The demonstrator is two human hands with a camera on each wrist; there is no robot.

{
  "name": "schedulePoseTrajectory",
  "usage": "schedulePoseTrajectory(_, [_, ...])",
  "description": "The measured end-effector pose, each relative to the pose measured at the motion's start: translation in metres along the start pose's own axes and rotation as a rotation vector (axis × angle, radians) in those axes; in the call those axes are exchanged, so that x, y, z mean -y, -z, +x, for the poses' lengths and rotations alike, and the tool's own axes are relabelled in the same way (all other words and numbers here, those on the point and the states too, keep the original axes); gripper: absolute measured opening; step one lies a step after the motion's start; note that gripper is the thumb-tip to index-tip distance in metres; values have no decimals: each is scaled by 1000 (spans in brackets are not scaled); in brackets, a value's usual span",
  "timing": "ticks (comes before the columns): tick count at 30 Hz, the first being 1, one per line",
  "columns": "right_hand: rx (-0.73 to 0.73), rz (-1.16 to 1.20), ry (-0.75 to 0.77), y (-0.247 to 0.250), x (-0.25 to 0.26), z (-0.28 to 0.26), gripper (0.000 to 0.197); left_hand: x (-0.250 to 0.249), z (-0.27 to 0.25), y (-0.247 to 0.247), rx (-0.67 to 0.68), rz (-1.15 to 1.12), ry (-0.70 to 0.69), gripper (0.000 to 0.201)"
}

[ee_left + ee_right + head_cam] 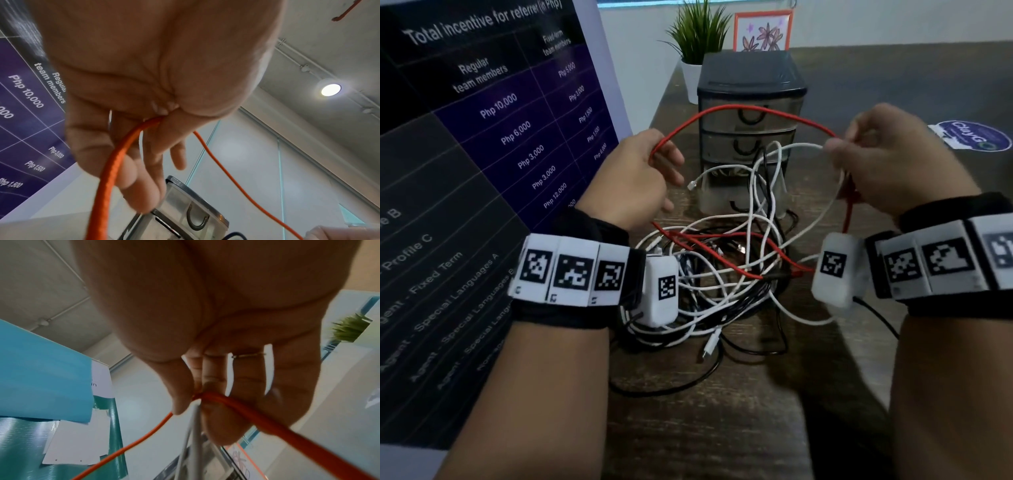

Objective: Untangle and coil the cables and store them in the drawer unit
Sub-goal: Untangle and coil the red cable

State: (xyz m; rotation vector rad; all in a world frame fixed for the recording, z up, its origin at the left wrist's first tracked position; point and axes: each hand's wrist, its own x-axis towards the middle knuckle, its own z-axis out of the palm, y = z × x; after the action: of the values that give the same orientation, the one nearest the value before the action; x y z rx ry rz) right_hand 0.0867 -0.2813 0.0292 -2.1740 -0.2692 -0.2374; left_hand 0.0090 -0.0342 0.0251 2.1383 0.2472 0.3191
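A red cable [750, 109] arcs in the air between my two hands, in front of the dark drawer unit [751, 113]. My left hand [640, 174] holds one side of the arc between thumb and fingers, the red cable [115, 162] running down across its palm. My right hand [887, 161] pinches the other side together with a white cable [791, 147]; the red cable [257, 415] and white strands [191, 426] leave its fingertips. Below lies a tangle of white, black and red cables [722, 284] on the wooden table [705, 428]. The lowest drawer [739, 192] stands open with white cable inside.
A large purple-and-black poster [482, 154] stands at the left. Behind the drawer unit are a potted plant [697, 44] and a framed flower picture [762, 31]. A round blue sticker [976, 135] lies at the right on the table.
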Motion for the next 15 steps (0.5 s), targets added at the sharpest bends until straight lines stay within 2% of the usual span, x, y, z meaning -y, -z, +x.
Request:
schedulePoseTrajectory(2, [-47, 17, 3, 4, 0, 0, 17, -6, -3, 1, 5, 28, -37, 44])
schedulePoseTrajectory(4, [-81, 32, -8, 7, -2, 0, 13, -16, -9, 3, -3, 30, -162, 58])
schedulePoseTrajectory(5, [-99, 40, -15, 8, -2, 0, 13, -22, -13, 3, 19, 12, -233, 58])
schedulePoseTrajectory(7, [-139, 57, -19, 10, -2, 0, 17, -33, -21, 2, 135, 63, -319, 41])
schedulePoseTrajectory(9, [-188, 98, -14, 9, 0, 2, 17, -39, -28, -3, 315, 239, -285, 24])
schedulePoseTrajectory(12, [-258, 173, -6, 10, 8, 1, 12, -40, -32, -13, 509, 421, -186, 37])
schedulePoseTrajectory(15, [-350, 288, 16, 11, 15, -2, 10, -43, -34, -25, 569, 549, -146, 49])
